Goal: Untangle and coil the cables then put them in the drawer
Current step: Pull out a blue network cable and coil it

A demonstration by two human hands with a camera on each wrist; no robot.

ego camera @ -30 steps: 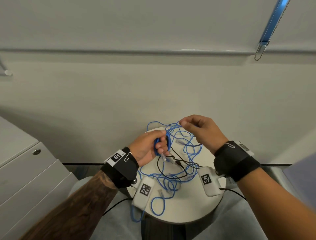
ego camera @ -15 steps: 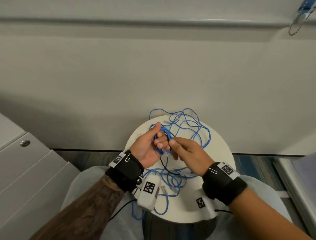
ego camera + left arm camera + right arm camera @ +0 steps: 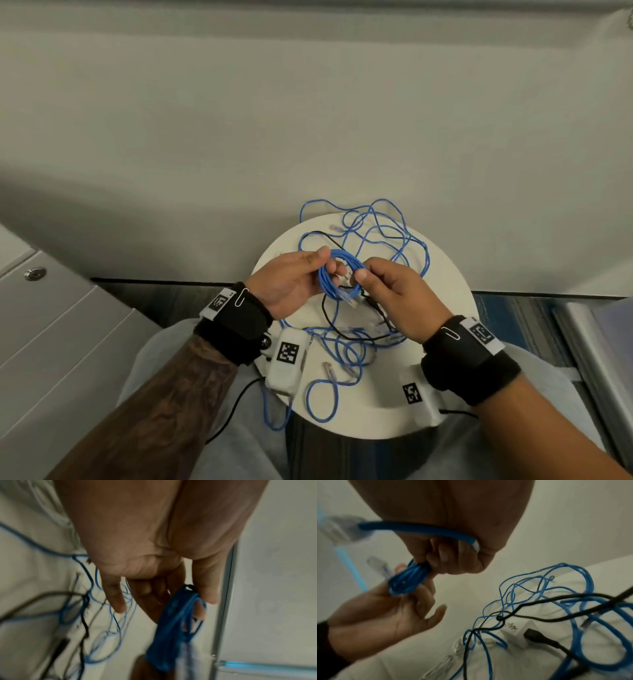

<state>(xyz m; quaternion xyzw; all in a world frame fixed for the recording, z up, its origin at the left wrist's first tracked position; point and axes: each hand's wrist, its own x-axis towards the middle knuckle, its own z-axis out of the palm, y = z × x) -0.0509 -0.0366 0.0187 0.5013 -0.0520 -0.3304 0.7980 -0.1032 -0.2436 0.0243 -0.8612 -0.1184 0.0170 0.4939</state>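
Observation:
A small coil of blue cable point(image 3: 334, 281) hangs just above the round white table point(image 3: 442, 281), held between both hands. My left hand point(image 3: 328, 264) pinches the coil's left side between thumb and fingers; in the left wrist view the coil point(image 3: 173, 622) hangs beside the thumb. My right hand point(image 3: 362, 277) grips the right side, with its fingers curled on the coil point(image 3: 407, 577). The coil's free end with a clear plug point(image 3: 342, 527) passes under the right palm. Loose blue cables point(image 3: 383, 233) lie tangled with a black cable point(image 3: 327, 315) on the table.
A grey drawer cabinet point(image 3: 58, 329) with a round lock point(image 3: 35, 273) stands at the left, its drawers closed. A white adapter point(image 3: 522, 628) with a black plug lies among the cables. More blue loops point(image 3: 322, 401) hang over the table's near edge above my lap.
My right hand came down from a raised strand at the right and took hold of the coil. The coil now hangs between both hands.

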